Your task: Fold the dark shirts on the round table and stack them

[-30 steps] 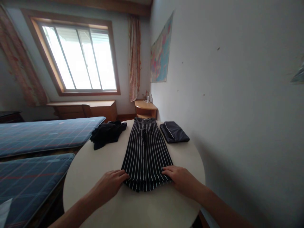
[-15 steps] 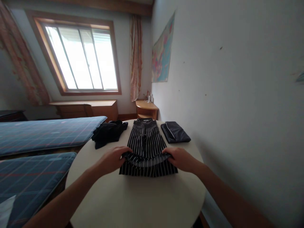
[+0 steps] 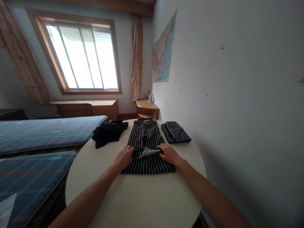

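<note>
A black shirt with white stripes (image 3: 148, 165) lies on the round cream table (image 3: 142, 196), its collar at the far edge. The lower part is turned up, and the edge of that fold crosses the shirt between my hands. My left hand (image 3: 124, 156) is closed on the left end of the folded edge. At the right end, my right hand (image 3: 169, 153) grips the same edge with fingers curled over it. A little grey inner side of the cloth shows in the middle of the fold.
A crumpled black garment (image 3: 108, 133) lies at the table's back left. A folded dark item (image 3: 176, 132) sits at the back right. Two blue plaid mattresses (image 3: 47, 133) stand left of the table, and a white wall (image 3: 237, 110) runs along the right.
Both hands have moved inward and slightly away from me with the shirt's edge. The fold now lies farther up the shirt, and less of its grey inner side shows.
</note>
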### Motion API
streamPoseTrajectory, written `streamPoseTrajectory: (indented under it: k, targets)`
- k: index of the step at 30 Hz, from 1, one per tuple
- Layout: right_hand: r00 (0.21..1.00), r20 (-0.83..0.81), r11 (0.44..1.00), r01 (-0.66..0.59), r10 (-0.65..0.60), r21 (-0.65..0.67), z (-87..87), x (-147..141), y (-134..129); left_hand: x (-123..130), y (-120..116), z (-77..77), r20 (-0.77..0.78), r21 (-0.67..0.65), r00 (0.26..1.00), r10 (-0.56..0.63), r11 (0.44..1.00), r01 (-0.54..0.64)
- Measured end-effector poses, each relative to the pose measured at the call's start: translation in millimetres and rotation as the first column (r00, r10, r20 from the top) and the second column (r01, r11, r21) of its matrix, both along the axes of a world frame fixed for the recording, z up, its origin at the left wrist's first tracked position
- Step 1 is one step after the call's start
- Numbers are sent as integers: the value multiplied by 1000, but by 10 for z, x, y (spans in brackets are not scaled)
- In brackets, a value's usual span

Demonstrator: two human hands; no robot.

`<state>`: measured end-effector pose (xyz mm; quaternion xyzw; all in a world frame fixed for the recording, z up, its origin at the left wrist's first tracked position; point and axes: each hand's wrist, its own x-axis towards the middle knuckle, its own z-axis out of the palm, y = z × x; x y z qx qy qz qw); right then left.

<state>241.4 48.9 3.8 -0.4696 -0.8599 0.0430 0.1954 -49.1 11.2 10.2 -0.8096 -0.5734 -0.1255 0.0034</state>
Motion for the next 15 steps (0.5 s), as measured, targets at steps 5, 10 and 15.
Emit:
streamPoseTrajectory:
  k: [5, 10, 15]
  targets:
    - [996, 30, 997, -79, 79, -27, 104, 34, -253, -85, -243, 84, -26, -79, 997, -78, 994, 75]
    - [988, 35, 984, -147, 152, -105, 183, 88, -530, -226, -532, 268, 31, -246, 981, -192, 950, 194]
    - [964, 53, 940, -239, 259, -243, 310, 135, -567, -336, -603, 458, 75, -350, 971, -229, 906, 240]
